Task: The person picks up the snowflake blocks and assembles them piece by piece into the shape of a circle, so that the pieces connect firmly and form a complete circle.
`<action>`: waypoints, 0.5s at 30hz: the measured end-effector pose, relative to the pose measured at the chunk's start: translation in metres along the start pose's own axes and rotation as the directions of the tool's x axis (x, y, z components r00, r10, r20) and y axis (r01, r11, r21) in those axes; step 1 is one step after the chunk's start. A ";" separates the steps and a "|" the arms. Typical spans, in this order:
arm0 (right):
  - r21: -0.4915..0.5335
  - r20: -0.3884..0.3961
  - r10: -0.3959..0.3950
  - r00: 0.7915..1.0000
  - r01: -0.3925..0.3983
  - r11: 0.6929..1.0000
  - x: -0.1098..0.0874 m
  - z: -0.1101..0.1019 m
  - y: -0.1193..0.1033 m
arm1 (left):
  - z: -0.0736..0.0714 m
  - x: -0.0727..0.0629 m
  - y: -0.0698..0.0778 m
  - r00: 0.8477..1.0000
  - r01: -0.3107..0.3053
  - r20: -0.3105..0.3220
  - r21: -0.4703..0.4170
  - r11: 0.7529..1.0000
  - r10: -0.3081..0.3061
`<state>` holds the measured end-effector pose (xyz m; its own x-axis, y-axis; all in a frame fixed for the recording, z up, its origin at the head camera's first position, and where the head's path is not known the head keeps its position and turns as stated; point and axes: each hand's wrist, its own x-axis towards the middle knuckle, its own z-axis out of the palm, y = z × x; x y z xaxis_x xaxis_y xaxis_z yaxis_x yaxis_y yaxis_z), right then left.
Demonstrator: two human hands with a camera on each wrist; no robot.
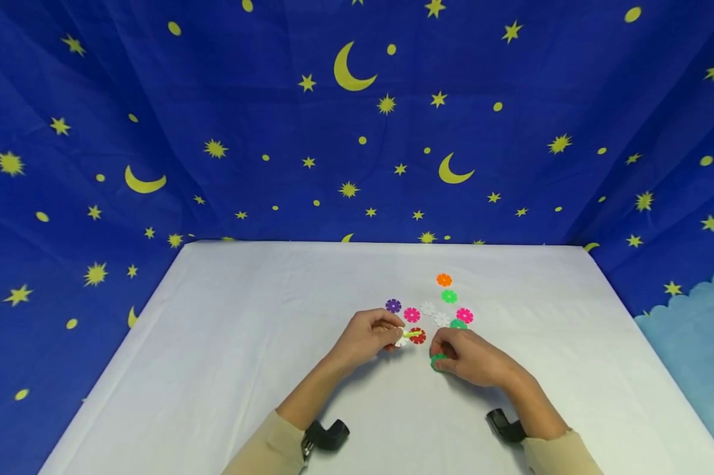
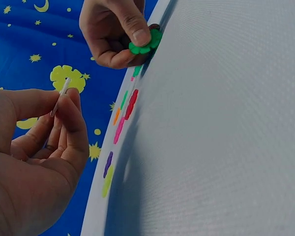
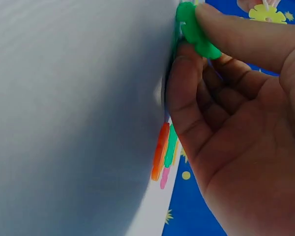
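Observation:
In the head view my left hand point(image 1: 364, 338) pinches a white flower-shaped plastic disc point(image 1: 401, 342) between thumb and fingers. A yellow disc point(image 2: 64, 73) is joined crosswise to the white one, beyond the fingertips. To the right, my right hand point(image 1: 476, 357) holds a green disc point(image 1: 438, 362) between thumb and curled fingers, low over the table. That green disc point(image 3: 194, 29) also shows at the fingertips in the right wrist view. A red disc point(image 1: 418, 338) lies just beyond the held pair, overlapped by the yellow disc in the head view.
On the white table point(image 1: 214, 363) behind the hands lie more flat discs: purple point(image 1: 393, 305), pink point(image 1: 412, 315), orange point(image 1: 444, 280), green point(image 1: 449, 296) and white point(image 1: 442, 319). A blue star-patterned curtain point(image 1: 273, 119) rises at the table's back edge and along both sides.

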<state>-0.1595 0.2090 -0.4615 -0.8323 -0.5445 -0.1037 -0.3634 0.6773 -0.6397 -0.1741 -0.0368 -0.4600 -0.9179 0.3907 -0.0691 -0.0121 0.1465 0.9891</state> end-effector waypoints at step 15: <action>0.324 -0.121 -0.001 0.993 0.040 0.945 0.002 -0.006 0.000 | 0.001 0.002 -0.005 1.000 0.003 0.012 -0.011 1.000 -0.003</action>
<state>-0.1639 0.2107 -0.4575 -0.8765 -0.4813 -0.0105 -0.2414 0.4584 -0.8553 -0.1758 -0.0360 -0.4653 -0.9131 0.4011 -0.0737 -0.0193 0.1380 0.9902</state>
